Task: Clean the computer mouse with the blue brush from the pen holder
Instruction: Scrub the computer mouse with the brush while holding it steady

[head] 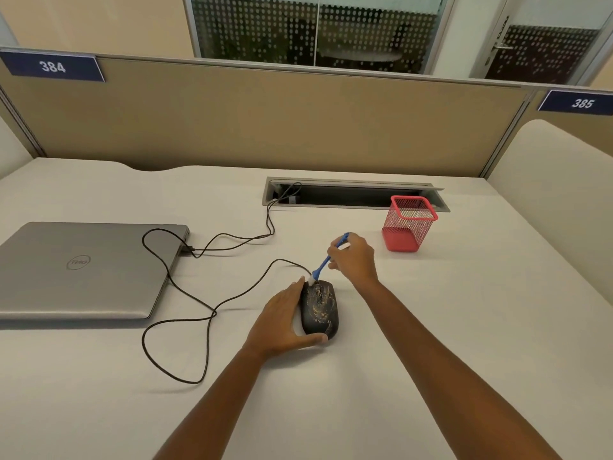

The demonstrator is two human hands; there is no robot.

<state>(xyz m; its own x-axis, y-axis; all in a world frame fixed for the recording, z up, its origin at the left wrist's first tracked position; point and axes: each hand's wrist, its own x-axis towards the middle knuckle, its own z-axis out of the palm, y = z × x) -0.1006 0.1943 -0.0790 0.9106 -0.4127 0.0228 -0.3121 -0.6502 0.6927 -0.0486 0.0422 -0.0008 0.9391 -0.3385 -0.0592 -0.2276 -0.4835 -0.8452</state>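
The black mouse lies mid-counter, its top streaked with tan grime. The left hand cups its left side and near end. The right hand grips the blue brush, pale bristles touching the mouse's far end. The red mesh pen holder stands beyond.

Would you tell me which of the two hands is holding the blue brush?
The right hand holds the blue brush, bristles at the mouse's front end. The left hand only steadies the mouse from its left side.

A tan partition with numbered blue plates backs the white desk, dotted-glass windows beyond.
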